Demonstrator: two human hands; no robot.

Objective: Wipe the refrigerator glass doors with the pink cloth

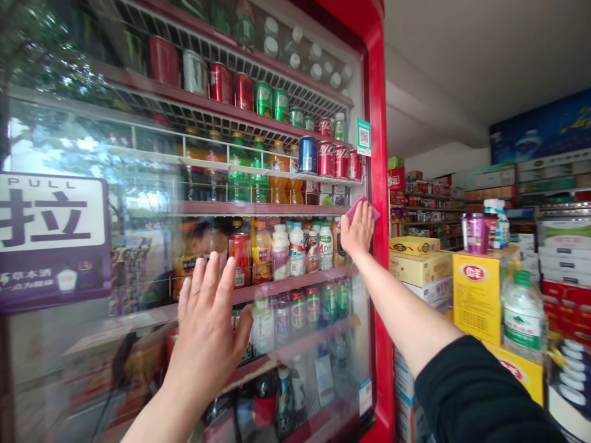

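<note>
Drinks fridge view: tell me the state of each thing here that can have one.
Glass door, shut
Cloth, pink, pressed against the door
Right hand, flat behind the cloth
Left hand, flat on the door, fingers spread
Cans, upright on a shelf
Bottles, upright, capped
Boxes, stacked

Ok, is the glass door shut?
Shut: the glass door sits flush in the red frame, left hand and right hand against it.

Crowded shop shelves (425,209), white ceiling (462,55)
</note>
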